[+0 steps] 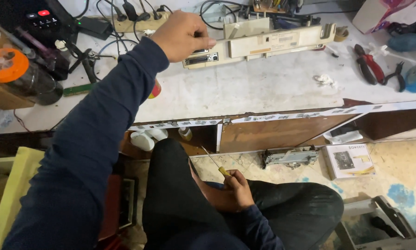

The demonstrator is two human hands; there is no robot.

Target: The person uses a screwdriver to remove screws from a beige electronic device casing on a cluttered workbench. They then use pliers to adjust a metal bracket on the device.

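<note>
a seated person's left hand reaches up onto a worn white workbench, fingers closed over the left end of a long beige computer panel that lies flat near the bench's far edge, its connector ports facing the camera. the right hand rests on a dark-trousered knee below, curled shut around the yellow handle of a thin screwdriver, whose shaft angles up and to the left. a power strip with several plugs sits just behind the left hand, and red-handled pliers lie well to the right on the bench, near a crumpled scrap of tissue. at far left, a dark jar with an orange lid stands beside a tangle of cables. under the bench, on the tiled floor, a bare metal drive bracket lies just beside a small white box, with a grey open casing in the lower right corner.
</note>
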